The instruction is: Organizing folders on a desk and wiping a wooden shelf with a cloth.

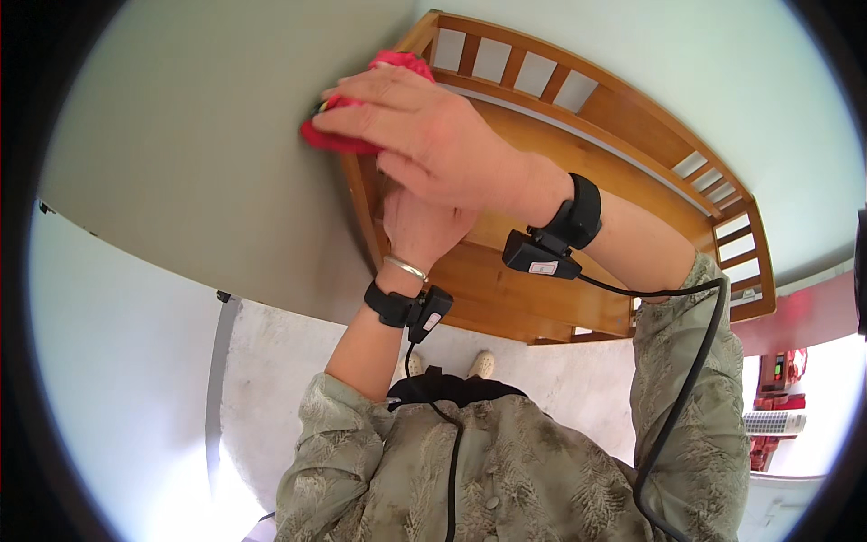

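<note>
My right hand is closed over a crumpled red cloth, with its fingers spread across it. A little yellow and black shows on the cloth, which lies at the edge of a large pale grey panel. Just below, my left hand reaches up beside the wooden bench, its back showing. The right hand covers its fingers, so what they touch is hidden. Both wrists carry black straps with small boxes, and a bangle circles the left wrist.
The bench has a slatted back and a slatted end, and stands along a pale wall. A black cable runs along my right arm. Below lies a light floor. Red items and a white grilled object sit at the far right.
</note>
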The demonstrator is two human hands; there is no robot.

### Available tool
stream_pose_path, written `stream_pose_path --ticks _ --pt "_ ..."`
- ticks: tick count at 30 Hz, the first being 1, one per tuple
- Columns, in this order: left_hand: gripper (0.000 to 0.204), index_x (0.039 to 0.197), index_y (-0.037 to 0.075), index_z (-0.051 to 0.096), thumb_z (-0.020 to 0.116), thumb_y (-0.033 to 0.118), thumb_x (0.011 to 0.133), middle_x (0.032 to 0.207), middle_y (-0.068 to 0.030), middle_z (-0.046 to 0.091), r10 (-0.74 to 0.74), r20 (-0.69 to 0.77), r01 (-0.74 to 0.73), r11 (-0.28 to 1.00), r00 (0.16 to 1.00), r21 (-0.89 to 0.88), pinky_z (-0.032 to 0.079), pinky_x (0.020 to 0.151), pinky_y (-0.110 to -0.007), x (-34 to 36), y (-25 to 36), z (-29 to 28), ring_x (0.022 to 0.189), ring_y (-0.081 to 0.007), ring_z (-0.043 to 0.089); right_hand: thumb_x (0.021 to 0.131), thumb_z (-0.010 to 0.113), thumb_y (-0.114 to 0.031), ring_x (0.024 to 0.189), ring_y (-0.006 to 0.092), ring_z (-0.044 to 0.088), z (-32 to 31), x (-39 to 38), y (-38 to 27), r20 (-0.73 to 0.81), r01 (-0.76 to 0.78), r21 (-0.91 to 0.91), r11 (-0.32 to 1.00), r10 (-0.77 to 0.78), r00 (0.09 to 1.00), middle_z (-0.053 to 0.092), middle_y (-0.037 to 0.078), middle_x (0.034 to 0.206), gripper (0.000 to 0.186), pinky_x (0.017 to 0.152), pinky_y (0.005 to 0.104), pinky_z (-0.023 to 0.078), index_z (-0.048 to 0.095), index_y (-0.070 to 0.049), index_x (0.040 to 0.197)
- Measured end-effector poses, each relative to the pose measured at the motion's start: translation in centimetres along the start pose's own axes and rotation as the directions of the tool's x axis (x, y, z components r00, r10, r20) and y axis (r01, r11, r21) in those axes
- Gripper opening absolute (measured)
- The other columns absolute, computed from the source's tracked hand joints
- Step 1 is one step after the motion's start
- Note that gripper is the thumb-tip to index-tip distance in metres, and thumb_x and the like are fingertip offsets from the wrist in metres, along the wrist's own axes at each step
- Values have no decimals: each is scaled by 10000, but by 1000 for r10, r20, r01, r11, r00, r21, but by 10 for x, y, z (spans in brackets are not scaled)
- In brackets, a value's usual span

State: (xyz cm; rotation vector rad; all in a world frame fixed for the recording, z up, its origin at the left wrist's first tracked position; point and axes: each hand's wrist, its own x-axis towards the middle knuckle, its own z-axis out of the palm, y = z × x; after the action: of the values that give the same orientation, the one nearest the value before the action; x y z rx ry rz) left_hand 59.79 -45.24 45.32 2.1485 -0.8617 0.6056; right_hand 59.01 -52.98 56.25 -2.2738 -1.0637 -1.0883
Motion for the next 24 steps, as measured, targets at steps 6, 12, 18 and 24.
stream_pose_path --ticks 6,12,18,24 --pt "214 860 96 675 675 287 765 861 -116 658 101 -268 -96 995 958 31 497 621 -433 -6 -17 32 793 -321 629 586 729 -181 1221 260 478 1 -13 -15 150 330 -139 934 -310 939 601 62 1156 445 1117 476 305 649 -64 1008" --pt "216 862 94 678 678 286 763 879 -118 659 170 -349 -134 983 922 125 499 635 -433 -14 -37 26 810 -319 626 676 672 -144 1201 257 498 -8 1 -21 167 328 98 940 -340 926 612 65 1140 298 1103 439 343 655 -49 958" --pt "180 855 85 681 654 255 804 880 -106 656 48 144 -55 997 989 48 496 698 -404 7 11 -14 857 -297 612 765 582 -79 1185 283 510 -45 -8 44 24 339 -275 900 -346 938 592 108 1182 306 1038 411 422 629 -82 1067" --pt "166 858 83 682 642 239 818 874 -92 657 93 53 -89 993 994 -72 492 718 -397 8 12 -18 846 -301 606 801 552 -66 1233 309 482 -21 -42 141 163 169 -614 771 -85 983 581 152 1217 339 1075 427 366 623 -71 1132"
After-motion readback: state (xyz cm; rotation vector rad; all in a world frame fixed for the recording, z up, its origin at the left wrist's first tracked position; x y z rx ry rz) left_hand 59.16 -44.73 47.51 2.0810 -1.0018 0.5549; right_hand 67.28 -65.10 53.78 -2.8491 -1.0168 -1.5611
